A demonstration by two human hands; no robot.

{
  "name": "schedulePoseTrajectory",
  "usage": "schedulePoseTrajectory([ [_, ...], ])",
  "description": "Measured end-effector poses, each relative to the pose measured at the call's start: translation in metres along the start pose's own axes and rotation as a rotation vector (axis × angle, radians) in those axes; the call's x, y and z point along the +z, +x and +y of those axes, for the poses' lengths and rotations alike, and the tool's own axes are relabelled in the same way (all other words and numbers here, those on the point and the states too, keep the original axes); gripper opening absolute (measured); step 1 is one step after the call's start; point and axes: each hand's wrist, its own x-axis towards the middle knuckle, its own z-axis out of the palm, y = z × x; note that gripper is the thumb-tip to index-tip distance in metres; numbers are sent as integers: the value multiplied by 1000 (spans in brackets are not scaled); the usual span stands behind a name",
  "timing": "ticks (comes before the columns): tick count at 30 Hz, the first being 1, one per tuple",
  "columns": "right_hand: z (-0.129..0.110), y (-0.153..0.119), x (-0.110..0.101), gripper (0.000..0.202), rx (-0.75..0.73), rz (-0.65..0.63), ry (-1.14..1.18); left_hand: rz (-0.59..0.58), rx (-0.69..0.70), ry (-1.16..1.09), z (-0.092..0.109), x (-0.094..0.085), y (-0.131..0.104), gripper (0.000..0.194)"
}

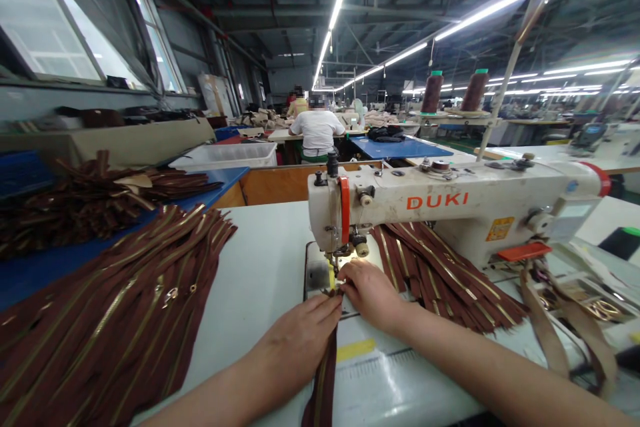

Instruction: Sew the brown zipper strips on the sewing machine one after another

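Observation:
A brown zipper [326, 373] runs from the front edge of the table up to the needle area of a white sewing machine [380, 197]. My left hand [305, 330] is closed on the zipper's far end, just in front of the needle plate [316, 273]. Beside the needle, my right hand [370, 290] has its fingers bent together at the same zipper end. Its fingertips meet the left ones there, and the exact pinch is partly hidden. The presser foot [337, 268] stands right behind the fingers.
Many brown zippers with gold teeth [125, 307] are heaped at left, and another bundle [440, 273] lies under the machine arm. Bundled brown strips [75, 207] rest on a blue table. At right sits a box of metal rings [603, 310] near tan straps [545, 333]. A person [317, 130] sits ahead.

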Motion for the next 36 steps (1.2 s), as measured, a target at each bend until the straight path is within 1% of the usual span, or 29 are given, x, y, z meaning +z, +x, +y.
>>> schedulePoseTrajectory([
  [2,2,-4,0,15,17,37,68,-26,-38,-4,3,-1,3,41],
  [4,2,-13,-1,15,8,66,122,-34,-110,-27,4,-1,6,43],
  [6,1,-25,-2,14,-45,73,134,-36,-182,-52,5,1,9,43],
  [8,-1,-36,-3,14,-130,63,126,-28,-235,-63,5,4,12,40],
  [10,-4,-44,-4,14,-206,41,120,-12,-263,-60,5,5,14,36],
  [12,-6,-47,-4,16,-242,19,106,11,-272,-54,5,6,15,35],
  [17,-10,-45,-7,16,-253,-37,-12,53,-260,-49,6,8,15,33],
  [25,-10,-37,-11,15,-300,-78,-243,110,-297,-7,4,13,21,35],
  [30,-5,-29,-12,11,-336,-70,-280,119,-295,22,0,17,26,35],
  [36,-3,-25,-9,13,-315,-33,-262,152,-313,-4,-3,15,29,33],
])
